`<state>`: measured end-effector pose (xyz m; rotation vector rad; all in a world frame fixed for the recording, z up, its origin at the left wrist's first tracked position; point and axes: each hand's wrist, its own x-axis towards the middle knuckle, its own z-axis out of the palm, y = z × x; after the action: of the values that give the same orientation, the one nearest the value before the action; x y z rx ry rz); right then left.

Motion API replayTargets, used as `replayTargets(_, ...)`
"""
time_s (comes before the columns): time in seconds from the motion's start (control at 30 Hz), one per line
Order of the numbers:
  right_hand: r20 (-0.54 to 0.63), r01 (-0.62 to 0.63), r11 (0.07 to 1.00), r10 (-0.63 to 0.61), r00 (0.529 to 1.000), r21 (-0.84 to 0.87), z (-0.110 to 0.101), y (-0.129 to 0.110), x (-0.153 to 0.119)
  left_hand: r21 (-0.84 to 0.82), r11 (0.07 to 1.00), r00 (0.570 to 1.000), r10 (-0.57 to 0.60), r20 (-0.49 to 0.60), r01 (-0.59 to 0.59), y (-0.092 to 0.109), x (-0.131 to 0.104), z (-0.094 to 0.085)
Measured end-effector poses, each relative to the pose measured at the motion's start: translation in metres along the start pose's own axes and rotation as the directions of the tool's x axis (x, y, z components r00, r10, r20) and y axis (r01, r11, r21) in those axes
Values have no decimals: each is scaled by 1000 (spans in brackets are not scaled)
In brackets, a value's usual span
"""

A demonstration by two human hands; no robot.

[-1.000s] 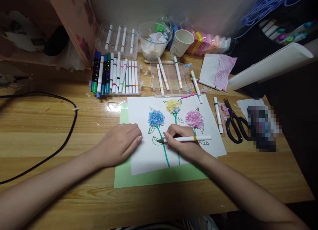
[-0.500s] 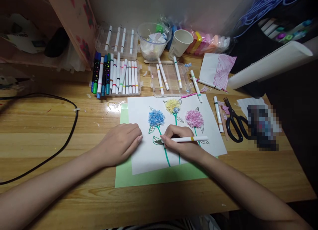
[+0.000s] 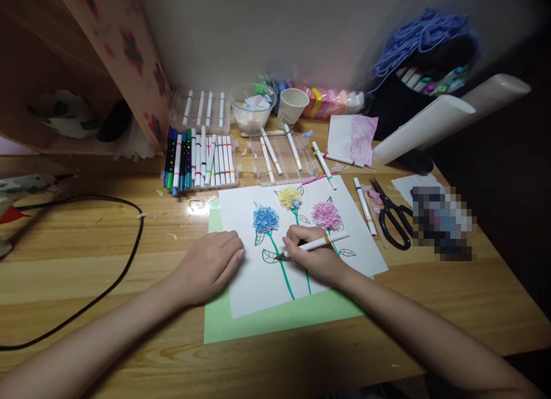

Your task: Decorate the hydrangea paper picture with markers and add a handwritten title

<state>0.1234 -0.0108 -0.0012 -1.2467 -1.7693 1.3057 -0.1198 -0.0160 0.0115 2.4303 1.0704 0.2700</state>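
Note:
My right hand point(image 3: 316, 252) is closed around a white marker point(image 3: 327, 240) with a mustard band. The marker's dark tip meets the paper where an outlined leaf point(image 3: 270, 256) joins the green stem under the blue flower point(image 3: 266, 219). My left hand point(image 3: 215, 261) lies flat, fingers together and slightly bent, on the left edge of the white paper point(image 3: 245, 290). A yellow flower point(image 3: 290, 198) and a pink flower point(image 3: 326, 215), both with a raised, shredded-looking texture, also decorate this sheet. Beneath it, a light green sheet point(image 3: 275, 329) sticks out.
Several markers fill a clear case point(image 3: 236, 175); another open case point(image 3: 275, 178) stands beside it. Behind are a plastic bowl point(image 3: 252, 109) and a paper cup point(image 3: 293, 106). Black scissors point(image 3: 394, 221) and a loose marker point(image 3: 364, 206) lie right. A black cable point(image 3: 133, 247) loops left.
The view has tilted up, showing more wall. The marker's tip has moved from inside the leaf to its stem end, and the marker is more slanted. My left hand still rests on the paper.

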Motion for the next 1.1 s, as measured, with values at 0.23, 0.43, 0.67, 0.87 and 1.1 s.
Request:
replayTargets(0.23,-46,18,892,3,999,452,-3,0,5,29,1000,999,-9,-41,10,0,0,4)
replayTargets(0.43,120,42,904,-102,988,425,3,-10,-2,37,999,995,-14,-96,18,4,0,4)
replayTargets(0.67,169,-14,920,-57,984,393,10,-13,-4,42,999,984,11,-177,-4,3,-2,6)
replayTargets(0.87,142,58,963,-97,985,261,15,-13,-6,55,997,973,69,-222,-58,5,-4,3)
replayTargets(1.1,199,136,968,-179,964,212,19,-16,-12,-95,991,990,81,-116,-92,13,-8,0)
